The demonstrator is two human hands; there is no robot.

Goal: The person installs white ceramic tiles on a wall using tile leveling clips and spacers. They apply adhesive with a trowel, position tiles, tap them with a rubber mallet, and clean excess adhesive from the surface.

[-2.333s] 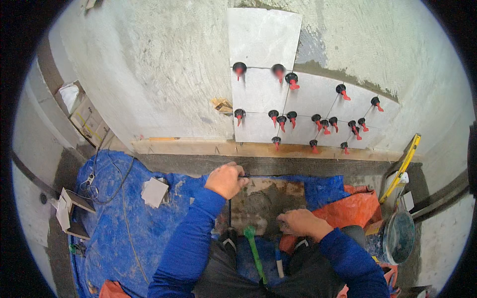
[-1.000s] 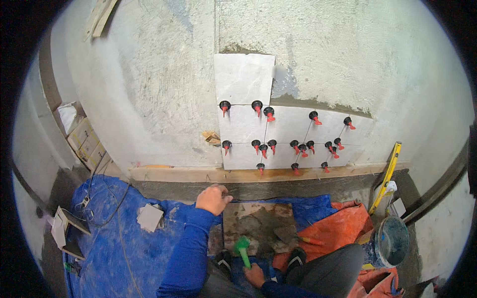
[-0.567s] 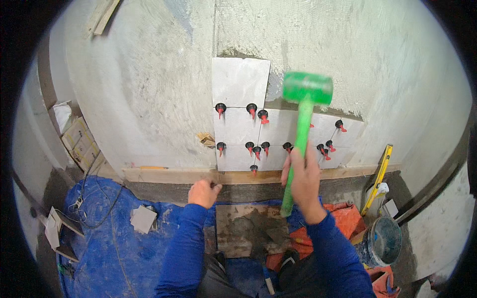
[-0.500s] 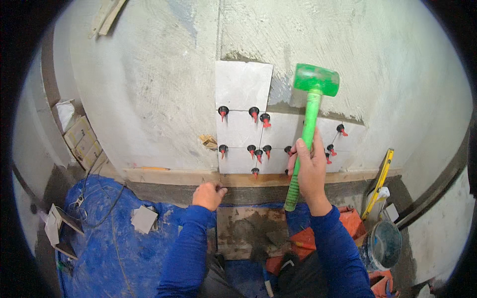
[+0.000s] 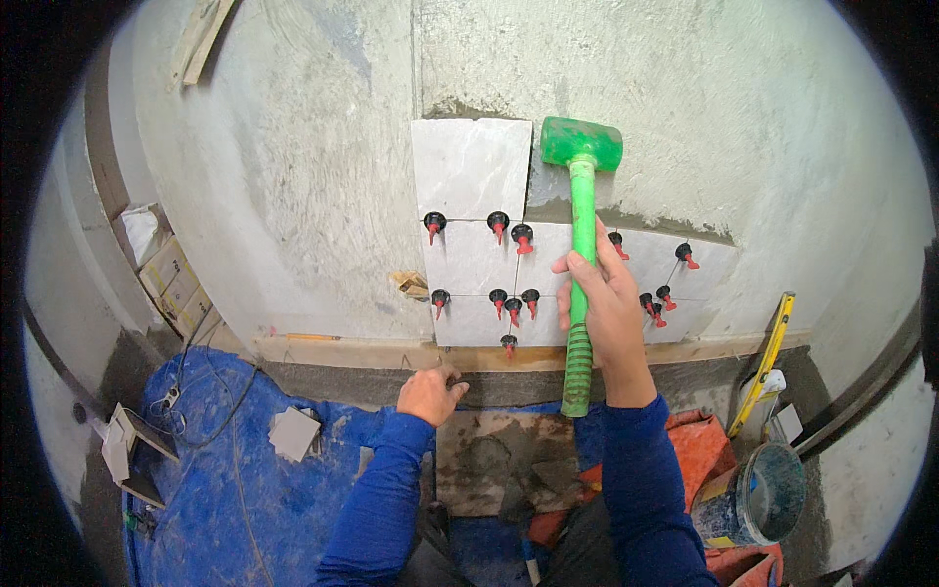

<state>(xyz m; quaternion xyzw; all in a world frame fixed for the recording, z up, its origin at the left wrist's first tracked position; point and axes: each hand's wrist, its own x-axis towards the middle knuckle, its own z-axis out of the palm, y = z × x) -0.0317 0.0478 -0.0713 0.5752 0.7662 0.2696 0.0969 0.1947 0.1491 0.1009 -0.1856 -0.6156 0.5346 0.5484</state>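
My right hand (image 5: 608,311) is wrapped round the handle of a green mallet (image 5: 582,147), held upright in front of the wall tiles. Its head is level with the top tile (image 5: 471,168), to the right of it. Grey tiles (image 5: 465,256) sit in rows on the wall, and red-and-black levelling clips (image 5: 522,240) stick out at their joints. My left hand (image 5: 430,394) is closed, low in front of the ledge under the tiles. Whether anything is inside its curled fingers is hidden. Part of the tile rows is behind the mallet and my right hand.
A yellow spirit level (image 5: 763,364) leans at the right, near a dirty bucket (image 5: 773,492) and orange sacking (image 5: 699,450). Blue sheeting (image 5: 210,489) covers the floor at left, with tile offcuts (image 5: 293,433) and a cable (image 5: 235,403) on it. A mortar-stained board (image 5: 460,479) lies below my hands.
The mallet and my right hand have moved left, nearer the top tile. My left hand has shifted slightly right in the picture and stays closed. The whole view has shifted a little.
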